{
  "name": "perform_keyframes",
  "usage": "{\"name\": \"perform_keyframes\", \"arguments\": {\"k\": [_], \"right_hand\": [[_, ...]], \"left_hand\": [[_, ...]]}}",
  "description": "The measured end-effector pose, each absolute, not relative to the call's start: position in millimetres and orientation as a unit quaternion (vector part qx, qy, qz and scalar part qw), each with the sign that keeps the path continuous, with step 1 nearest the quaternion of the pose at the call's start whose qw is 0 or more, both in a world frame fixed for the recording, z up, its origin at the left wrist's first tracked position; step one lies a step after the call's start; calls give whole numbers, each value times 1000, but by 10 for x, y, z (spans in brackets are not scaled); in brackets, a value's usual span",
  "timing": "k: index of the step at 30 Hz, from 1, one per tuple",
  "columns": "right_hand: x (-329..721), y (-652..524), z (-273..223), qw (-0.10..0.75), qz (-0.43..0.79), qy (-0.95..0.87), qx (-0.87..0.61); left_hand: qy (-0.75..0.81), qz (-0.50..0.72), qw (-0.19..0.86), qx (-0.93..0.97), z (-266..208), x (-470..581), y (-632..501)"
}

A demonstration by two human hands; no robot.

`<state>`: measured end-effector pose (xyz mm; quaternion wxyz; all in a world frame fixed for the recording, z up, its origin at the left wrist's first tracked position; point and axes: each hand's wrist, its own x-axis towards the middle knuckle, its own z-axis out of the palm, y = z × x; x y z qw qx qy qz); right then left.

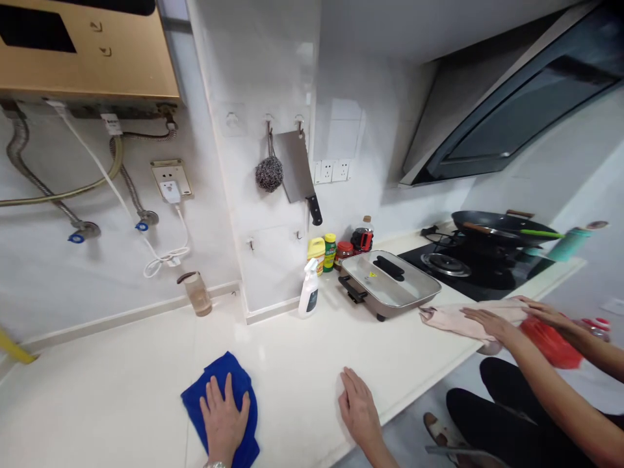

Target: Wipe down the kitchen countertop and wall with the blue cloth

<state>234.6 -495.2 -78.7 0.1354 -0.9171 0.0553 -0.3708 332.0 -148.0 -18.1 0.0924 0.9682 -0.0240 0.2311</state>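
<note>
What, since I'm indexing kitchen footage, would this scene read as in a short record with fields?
Left hand: spread flat on blue cloth
Right hand: on or just above the counter
Another person's hands: on pale cloth
Farther along counter: spray bottle, lidded pan
Wall: hanging cleaver, metal scourer
Stove: wok

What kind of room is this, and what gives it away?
A kitchen, most likely a home one: a wok on the hob, a range hood above, and a cleaver hanging on the wall.
</note>
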Motion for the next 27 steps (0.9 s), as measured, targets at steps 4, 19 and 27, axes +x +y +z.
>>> {"name": "perform_keyframes", "arguments": {"k": [4,19,27], "right_hand": [[2367,-4967,-822,120,-370,53,-920],[2435,-4993,-894,114,-393,45,-911],[2419,-4978,-728,158,-385,66,-907]], "left_hand": [[-31,244,95,965,-221,3412,-1494],[-119,298,122,939,-650,3079,-1986],[-348,212,142,902,-709,2635,-2860]]}}
